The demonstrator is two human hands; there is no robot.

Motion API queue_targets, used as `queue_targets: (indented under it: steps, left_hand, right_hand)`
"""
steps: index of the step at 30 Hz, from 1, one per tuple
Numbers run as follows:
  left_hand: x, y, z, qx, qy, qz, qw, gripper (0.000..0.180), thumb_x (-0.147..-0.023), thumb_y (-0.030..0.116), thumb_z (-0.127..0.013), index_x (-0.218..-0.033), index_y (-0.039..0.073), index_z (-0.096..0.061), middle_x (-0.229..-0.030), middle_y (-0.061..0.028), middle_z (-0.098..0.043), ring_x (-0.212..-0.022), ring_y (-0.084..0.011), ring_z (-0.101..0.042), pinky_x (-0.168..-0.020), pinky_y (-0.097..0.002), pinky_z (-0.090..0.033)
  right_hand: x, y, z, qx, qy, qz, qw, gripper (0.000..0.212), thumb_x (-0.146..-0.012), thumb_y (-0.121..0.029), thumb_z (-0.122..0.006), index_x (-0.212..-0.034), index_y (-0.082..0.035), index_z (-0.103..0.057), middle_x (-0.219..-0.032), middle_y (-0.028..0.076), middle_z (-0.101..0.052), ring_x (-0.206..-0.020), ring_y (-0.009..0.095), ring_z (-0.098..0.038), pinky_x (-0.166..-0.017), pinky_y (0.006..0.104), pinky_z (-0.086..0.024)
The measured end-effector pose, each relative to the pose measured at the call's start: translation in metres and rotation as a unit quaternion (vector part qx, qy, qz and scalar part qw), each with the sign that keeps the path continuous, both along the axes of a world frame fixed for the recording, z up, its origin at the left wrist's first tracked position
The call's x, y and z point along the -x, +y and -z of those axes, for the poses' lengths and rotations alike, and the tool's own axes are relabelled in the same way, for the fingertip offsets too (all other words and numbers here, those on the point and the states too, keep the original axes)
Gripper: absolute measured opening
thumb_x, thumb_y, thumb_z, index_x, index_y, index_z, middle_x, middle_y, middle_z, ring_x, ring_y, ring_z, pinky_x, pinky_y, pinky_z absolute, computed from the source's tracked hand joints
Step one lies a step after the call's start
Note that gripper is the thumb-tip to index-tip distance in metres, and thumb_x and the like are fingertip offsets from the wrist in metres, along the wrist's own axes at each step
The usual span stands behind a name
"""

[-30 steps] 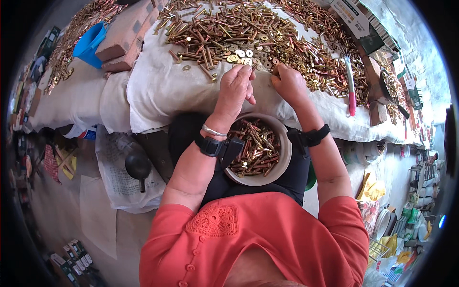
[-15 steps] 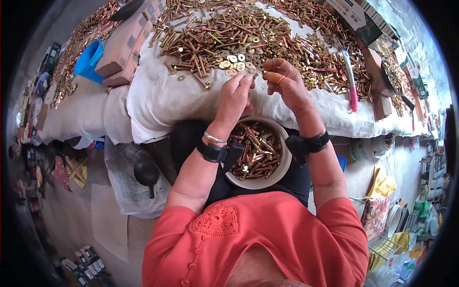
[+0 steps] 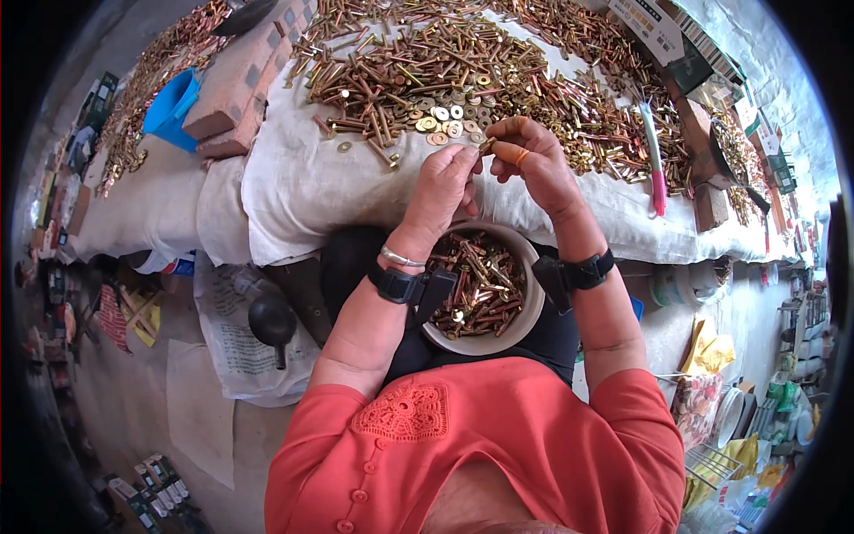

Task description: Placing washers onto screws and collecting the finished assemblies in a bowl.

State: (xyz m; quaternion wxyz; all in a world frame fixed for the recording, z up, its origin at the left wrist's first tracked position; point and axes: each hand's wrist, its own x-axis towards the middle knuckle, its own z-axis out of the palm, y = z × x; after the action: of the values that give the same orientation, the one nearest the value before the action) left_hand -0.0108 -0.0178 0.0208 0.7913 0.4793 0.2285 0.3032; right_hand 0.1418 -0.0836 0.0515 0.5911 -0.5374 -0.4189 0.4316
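Left hand (image 3: pixel 440 185) and right hand (image 3: pixel 544 173), fingers curled nearly closed, pinch a brass piece (image 3: pixel 487 145) at twelve o'clock from the bowl (image 3: pixel 500 346), where a slack fingertip could drop it.

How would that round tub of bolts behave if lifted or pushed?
Probably heavy: the tub holds many metal bolts. Its wall looks stiff, keeping a round rim. Pushed, the loosely jumbled bolts might shift.
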Motion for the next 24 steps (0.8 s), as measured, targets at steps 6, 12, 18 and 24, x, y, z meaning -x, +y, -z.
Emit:
queue_targets:
  steps: [6,12,18,24]
  left_hand:
    - [0.0042,-0.0010,-0.0019,0.002,0.004,0.013,1.000,0.026,-0.094,0.029,-0.052,-0.083,0.006,-0.054,-0.063,0.0028,-0.044,-0.048,-0.0048,-0.040,-0.040,-0.0238,-0.043]
    - [0.0051,-0.0036,-0.0017,-0.055,0.059,0.011,0.997,0.027,-0.094,0.028,-0.051,-0.080,0.006,-0.053,-0.061,0.0047,-0.041,-0.046,-0.0041,-0.038,-0.040,-0.0226,-0.042]
    - [0.0026,-0.0032,-0.0037,-0.005,0.041,0.013,0.999,0.027,-0.094,0.028,-0.052,-0.080,0.006,-0.053,-0.062,0.0044,-0.042,-0.047,-0.0036,-0.037,-0.041,-0.0227,-0.042]
    - [0.0009,-0.0022,-0.0005,-0.038,0.048,0.010,0.998,0.027,-0.094,0.028,-0.052,-0.081,0.005,-0.053,-0.064,0.0036,-0.042,-0.047,-0.0038,-0.037,-0.041,-0.0230,-0.042]
  right_hand:
    - [0.0015,-0.0012,0.0036,-0.008,0.012,-0.013,1.000,0.021,-0.087,-0.011,-0.062,-0.104,0.000,-0.059,-0.087,0.005,-0.063,-0.069,0.010,-0.060,-0.058,0.0236,-0.050]
    - [-0.0020,-0.0019,0.0000,0.033,-0.057,-0.019,0.998,0.017,-0.087,-0.012,-0.061,-0.099,0.000,-0.059,-0.085,0.004,-0.062,-0.068,0.009,-0.058,-0.056,0.0239,-0.050]
    - [0.0003,-0.0033,0.0025,-0.014,0.033,0.053,0.998,0.015,-0.088,-0.008,-0.058,-0.100,0.000,-0.060,-0.082,0.003,-0.061,-0.062,0.008,-0.055,-0.056,0.0212,-0.047]
    - [-0.0006,-0.0082,0.0015,-0.010,-0.088,-0.018,0.996,0.023,-0.084,-0.002,-0.055,-0.106,0.000,-0.063,-0.083,0.003,-0.062,-0.065,0.008,-0.056,-0.060,0.0211,-0.047]
